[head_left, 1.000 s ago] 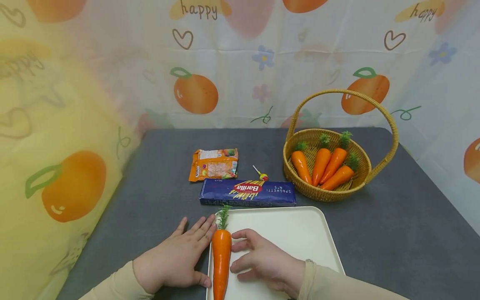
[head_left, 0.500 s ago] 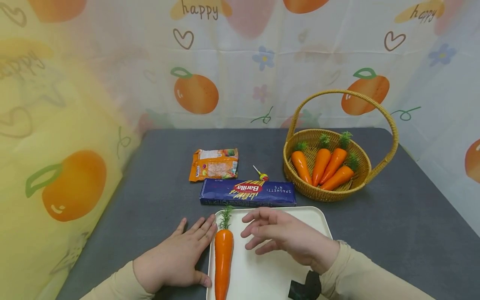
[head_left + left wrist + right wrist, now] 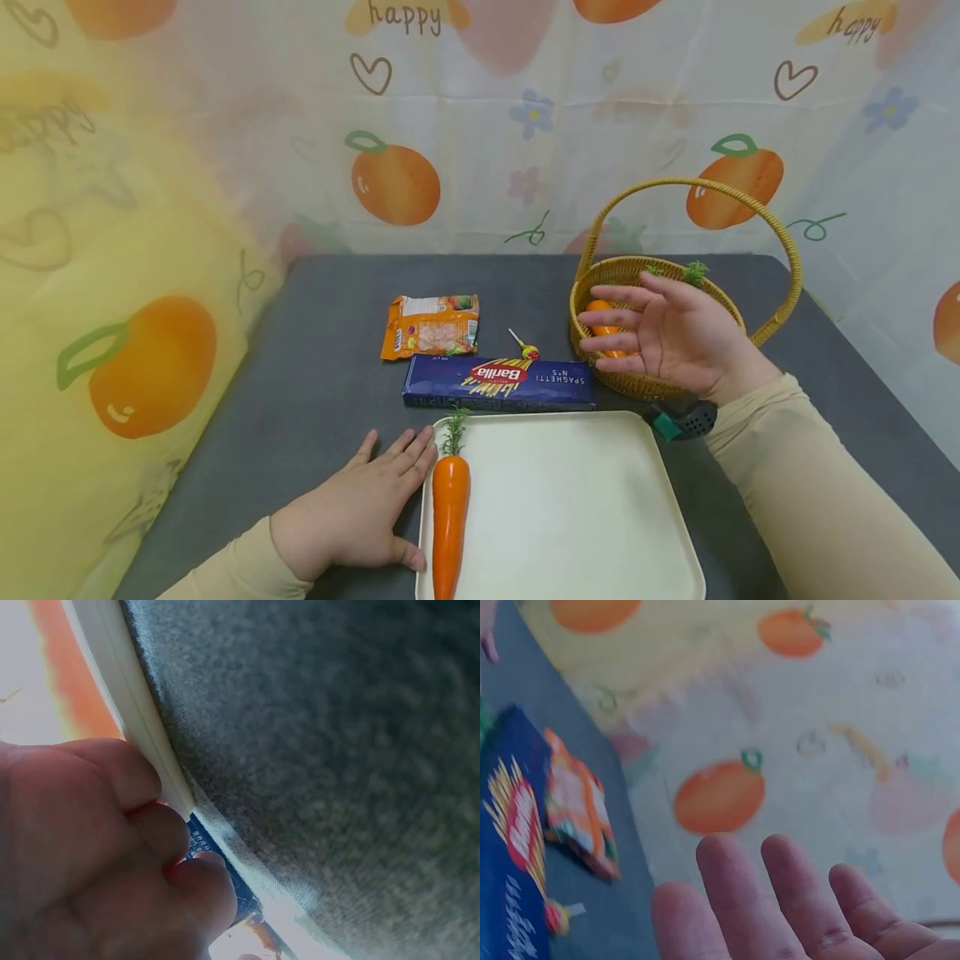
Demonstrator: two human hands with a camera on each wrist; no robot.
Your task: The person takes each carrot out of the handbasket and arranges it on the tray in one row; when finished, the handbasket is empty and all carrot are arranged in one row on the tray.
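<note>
Along the left side of a cream tray (image 3: pixel 570 500) lies an orange carrot (image 3: pixel 451 517) with a green leafy top, pointing away from me. My left hand (image 3: pixel 352 512) is spread with straight fingers, fingertips and thumb at the tray's left edge. Over the wicker basket (image 3: pixel 637 385) my right hand (image 3: pixel 675 333) is raised, palm partly up, its fingers extended and holding nothing. It hides most of the carrots inside; part of one carrot (image 3: pixel 602 306) and a leafy top (image 3: pixel 695 272) show around it. In the right wrist view, the same fingers (image 3: pixel 739 900) are apart and bare.
A blue spaghetti box (image 3: pixel 498 383) lies just beyond the tray. Behind it are a lollipop (image 3: pixel 528 351) and an orange snack packet (image 3: pixel 431 327). The basket's tall handle (image 3: pixel 787 250) arches above the right hand. A fruit-print curtain (image 3: pixel 465 125) hangs behind the table.
My right hand has left the carrot's side on the tray and moved up and right to the basket, turning its palm upward. The left hand stays at the tray edge.
</note>
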